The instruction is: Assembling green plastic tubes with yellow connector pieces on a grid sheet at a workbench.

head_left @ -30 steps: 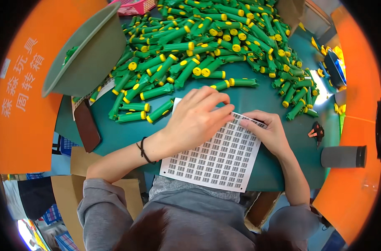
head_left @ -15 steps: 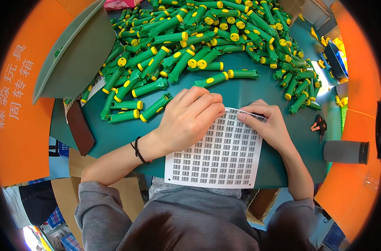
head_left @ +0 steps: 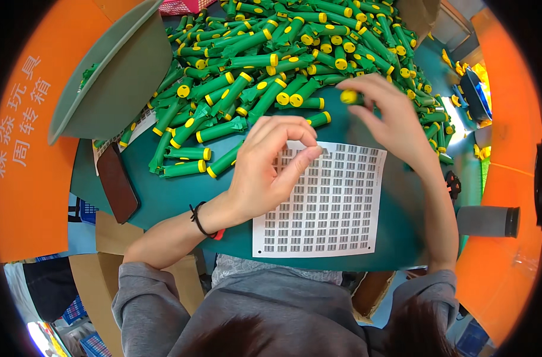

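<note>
A white sheet of small grey printed labels (head_left: 318, 229) lies on the green table in front of me. Over its upper part, my left hand (head_left: 265, 163) pinches thumb and forefinger together with a small grey label (head_left: 325, 152) at their tips. Beyond the sheet, my right hand (head_left: 390, 113), blurred by motion, has thumb and fingers closed around a green tube with a yellow end (head_left: 349, 96). Most of that tube is hidden by the hand. Another green tube (head_left: 319, 119) lies between the hands, partly behind my left hand.
Many green tubes with yellow ends (head_left: 253, 56) are heaped across the far table. A grey-green basin (head_left: 122, 77) leans at the left, near a dark brown flat case (head_left: 117, 184). At the right are a grey cup (head_left: 485, 221) and a small black-handled tool (head_left: 453, 184).
My right hand has left the sheet, reached away from me and taken a green tube. My left hand has turned, with a small label at its fingertips. The sheet lies flatter.
</note>
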Motion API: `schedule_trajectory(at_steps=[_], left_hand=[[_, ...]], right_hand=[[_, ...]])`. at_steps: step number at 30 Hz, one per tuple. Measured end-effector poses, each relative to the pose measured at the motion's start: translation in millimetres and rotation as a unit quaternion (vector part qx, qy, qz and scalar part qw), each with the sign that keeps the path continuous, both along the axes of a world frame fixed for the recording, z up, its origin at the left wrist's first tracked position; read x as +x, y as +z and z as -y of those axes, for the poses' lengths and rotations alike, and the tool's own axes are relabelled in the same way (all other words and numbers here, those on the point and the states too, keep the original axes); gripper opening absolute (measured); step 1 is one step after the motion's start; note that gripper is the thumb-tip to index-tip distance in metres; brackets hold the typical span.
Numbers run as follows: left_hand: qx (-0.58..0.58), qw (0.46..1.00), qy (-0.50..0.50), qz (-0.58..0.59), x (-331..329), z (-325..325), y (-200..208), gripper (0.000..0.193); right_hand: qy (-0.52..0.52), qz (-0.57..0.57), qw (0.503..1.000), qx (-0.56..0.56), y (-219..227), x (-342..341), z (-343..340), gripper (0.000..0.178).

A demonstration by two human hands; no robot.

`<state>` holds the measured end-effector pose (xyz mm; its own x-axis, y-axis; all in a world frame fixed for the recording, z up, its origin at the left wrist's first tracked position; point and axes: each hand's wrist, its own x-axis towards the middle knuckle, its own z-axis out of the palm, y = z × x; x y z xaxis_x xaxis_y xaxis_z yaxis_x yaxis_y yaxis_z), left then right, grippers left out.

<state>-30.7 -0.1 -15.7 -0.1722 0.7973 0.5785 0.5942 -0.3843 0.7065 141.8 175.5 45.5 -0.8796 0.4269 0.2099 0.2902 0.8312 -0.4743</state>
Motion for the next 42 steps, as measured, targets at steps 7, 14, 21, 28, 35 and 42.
schedule_trajectory(at_steps=[7, 14, 21, 28, 35, 42], left_hand=[[-0.068, 0.968, -0.118, 0.211, 1.2, 7.0, 38.6, 0.009], [-0.200, 0.952, -0.142, 0.184, 6.6, 9.3, 37.4, 0.010], [-0.219, 0.946, -0.138, 0.197, 8.4, 10.9, 33.8, 0.011], [-0.209, 0.952, -0.123, 0.186, 10.9, 10.1, 33.5, 0.012], [-0.223, 0.955, -0.104, 0.165, 10.9, 10.6, 32.5, 0.012], [-0.196, 0.954, -0.121, 0.194, 15.3, 9.9, 37.9, 0.014]], right_hand=[[-0.044, -0.297, 0.776, -0.555, -37.3, 48.8, 73.4, 0.032], [-0.075, -0.257, 0.797, -0.542, -51.6, 44.2, 100.5, 0.036], [-0.060, -0.287, 0.825, -0.483, -53.1, 44.3, 108.1, 0.035], [-0.031, -0.280, 0.840, -0.463, -59.3, 48.5, 105.5, 0.040], [-0.033, -0.290, 0.837, -0.463, -60.8, 47.2, 105.9, 0.039], [-0.025, -0.303, 0.815, -0.493, -55.4, 48.8, 105.9, 0.036]])
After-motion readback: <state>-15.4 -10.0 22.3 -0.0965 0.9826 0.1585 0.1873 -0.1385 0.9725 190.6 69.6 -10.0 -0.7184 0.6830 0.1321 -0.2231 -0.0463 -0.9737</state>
